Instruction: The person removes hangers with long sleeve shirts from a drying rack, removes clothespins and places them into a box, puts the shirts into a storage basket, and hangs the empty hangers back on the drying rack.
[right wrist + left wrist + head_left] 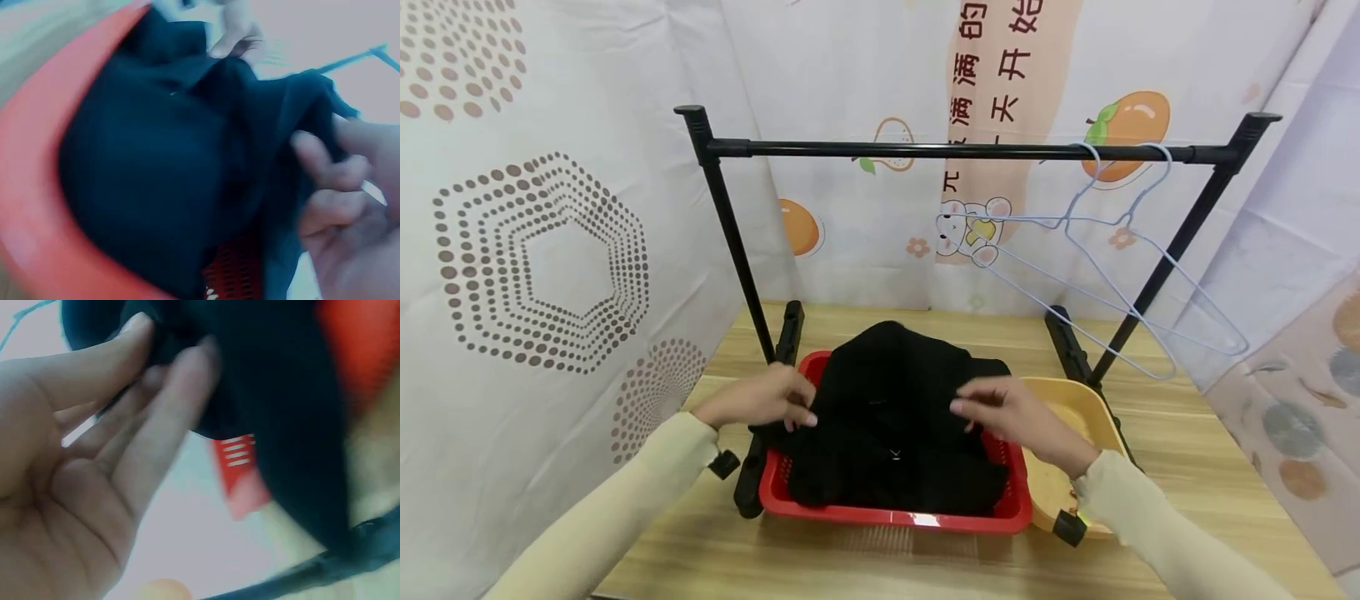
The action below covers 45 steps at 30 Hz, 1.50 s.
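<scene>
Black garments (887, 417) lie heaped in a red plastic basket (895, 518), with a small light mark near the front of the heap. At its left side my left hand (767, 398) pinches a fold of the black cloth between thumb and fingers, seen close in the left wrist view, slightly blurred. My right hand (1011, 417) grips the cloth at the right side; in the right wrist view the curled fingers (331, 209) hold its raised edge. Between the hands the cloth is lifted above the basket rim. Its exact kind of garment cannot be made out.
A black clothes rack (880, 150) stands over the basket. Two pale blue hangers (1120, 292) hang at the right of its bar. To the right of the basket, partly under my right forearm, sits a yellow tray (1101, 408). Printed curtains (850, 75) surround the wooden table (1195, 475).
</scene>
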Tool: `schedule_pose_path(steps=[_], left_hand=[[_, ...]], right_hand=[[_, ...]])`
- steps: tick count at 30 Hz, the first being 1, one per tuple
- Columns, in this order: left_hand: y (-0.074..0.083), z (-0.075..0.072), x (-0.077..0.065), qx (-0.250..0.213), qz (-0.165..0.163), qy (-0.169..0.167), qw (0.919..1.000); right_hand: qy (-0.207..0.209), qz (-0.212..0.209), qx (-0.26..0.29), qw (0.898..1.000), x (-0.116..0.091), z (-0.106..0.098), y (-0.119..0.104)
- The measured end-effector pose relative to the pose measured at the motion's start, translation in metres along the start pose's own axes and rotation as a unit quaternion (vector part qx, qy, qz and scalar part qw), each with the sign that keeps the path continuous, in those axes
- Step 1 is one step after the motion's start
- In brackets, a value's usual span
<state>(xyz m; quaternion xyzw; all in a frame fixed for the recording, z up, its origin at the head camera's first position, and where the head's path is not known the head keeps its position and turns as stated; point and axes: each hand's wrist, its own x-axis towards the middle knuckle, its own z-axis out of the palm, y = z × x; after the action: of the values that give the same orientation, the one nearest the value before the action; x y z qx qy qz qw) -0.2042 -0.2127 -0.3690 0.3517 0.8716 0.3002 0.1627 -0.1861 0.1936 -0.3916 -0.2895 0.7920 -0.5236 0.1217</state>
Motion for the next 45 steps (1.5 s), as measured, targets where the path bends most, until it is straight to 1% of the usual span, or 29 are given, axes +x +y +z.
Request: schedule_pose_path(steps=[1,2,4,6,7,10,12,14,16,17,19,21,23,24,25,27,29,31,32,35,37,38,39,41,42,43,44,45], left_hand=[[-0.001,0.006,0.000,0.017,0.006,-0.014,0.9997],[-0.001,0.012,0.000,0.037,0.008,-0.023,0.9990],[-0.001,0.021,0.003,0.076,0.011,-0.034,0.9964],[-0.001,0.028,0.008,0.108,0.016,-0.044,0.9930],[0.001,0.031,0.010,0.120,0.015,-0.052,0.9913],[0.004,0.043,0.016,0.141,-0.009,-0.092,0.9857],[0.008,0.050,0.017,0.146,-0.031,-0.123,0.9811],[0.011,0.050,0.018,0.142,-0.046,-0.155,0.9766],[0.012,0.044,0.019,0.133,-0.043,-0.173,0.9750],[0.011,0.040,0.019,0.126,-0.033,-0.177,0.9755],[0.007,0.026,0.020,0.074,-0.029,-0.174,0.9815],[0.004,0.011,0.020,0.007,-0.037,-0.149,0.9882],[0.000,-0.003,0.022,-0.052,-0.053,-0.102,0.9919],[-0.001,-0.009,0.024,-0.079,-0.063,-0.075,0.9921],[-0.002,-0.013,0.028,-0.089,-0.072,-0.048,0.9923],[-0.003,-0.018,0.037,-0.088,-0.085,-0.002,0.9925],[-0.002,-0.018,0.046,-0.080,-0.100,0.025,0.9915],[0.000,-0.016,0.056,-0.076,-0.111,0.031,0.9904],[0.000,-0.015,0.061,-0.070,-0.111,0.032,0.9908],[0.002,-0.011,0.072,-0.057,-0.111,0.027,0.9918],[0.003,-0.009,0.078,-0.046,-0.107,0.022,0.9930],[0.003,-0.008,0.080,-0.042,-0.106,0.019,0.9933],[0.003,-0.008,0.082,-0.041,-0.105,0.015,0.9935],[0.003,-0.007,0.085,-0.041,-0.106,0.009,0.9935],[0.002,-0.006,0.086,-0.042,-0.108,0.008,0.9933],[0.001,-0.006,0.087,-0.043,-0.112,0.007,0.9928],[0.000,-0.005,0.089,-0.043,-0.115,0.006,0.9925],[-0.001,-0.004,0.091,-0.041,-0.117,0.005,0.9923]], right_hand=[[-0.036,-0.021,-0.039,0.998,-0.004,0.004,0.002],[-0.069,-0.044,-0.078,0.994,-0.008,0.008,0.005],[-0.119,-0.088,-0.149,0.978,-0.014,0.017,0.011],[-0.149,-0.110,-0.196,0.963,-0.018,0.025,0.017],[-0.157,-0.112,-0.219,0.956,-0.020,0.029,0.020],[-0.162,-0.095,-0.276,0.943,-0.021,0.036,0.024],[-0.166,-0.076,-0.304,0.935,-0.020,0.039,0.025],[-0.170,-0.067,-0.328,0.927,-0.018,0.041,0.024],[-0.175,-0.063,-0.344,0.920,-0.018,0.043,0.023],[-0.177,-0.065,-0.351,0.917,-0.018,0.043,0.022],[-0.181,-0.074,-0.359,0.913,-0.018,0.042,0.021],[-0.185,-0.083,-0.364,0.909,-0.019,0.042,0.020],[-0.187,-0.093,-0.370,0.905,-0.019,0.041,0.020],[-0.188,-0.094,-0.370,0.905,-0.019,0.041,0.020],[-0.190,-0.096,-0.370,0.904,-0.019,0.040,0.020],[-0.195,-0.092,-0.366,0.905,-0.019,0.040,0.020],[-0.202,-0.093,-0.357,0.907,-0.019,0.039,0.021],[-0.212,-0.088,-0.336,0.913,-0.018,0.037,0.020],[-0.217,-0.086,-0.321,0.918,-0.017,0.035,0.019],[-0.233,-0.060,-0.255,0.937,-0.016,0.023,0.015],[-0.227,-0.037,-0.217,0.949,-0.015,0.012,0.011],[-0.212,-0.028,-0.205,0.955,-0.015,0.006,0.010],[-0.188,-0.017,-0.198,0.962,-0.014,0.000,0.009],[-0.116,0.001,-0.212,0.970,-0.011,-0.012,0.011],[-0.071,0.016,-0.228,0.971,-0.009,-0.017,0.013],[-0.025,0.035,-0.246,0.968,-0.008,-0.022,0.016],[0.017,0.058,-0.263,0.963,-0.006,-0.026,0.020],[0.049,0.085,-0.276,0.956,-0.005,-0.030,0.024]])
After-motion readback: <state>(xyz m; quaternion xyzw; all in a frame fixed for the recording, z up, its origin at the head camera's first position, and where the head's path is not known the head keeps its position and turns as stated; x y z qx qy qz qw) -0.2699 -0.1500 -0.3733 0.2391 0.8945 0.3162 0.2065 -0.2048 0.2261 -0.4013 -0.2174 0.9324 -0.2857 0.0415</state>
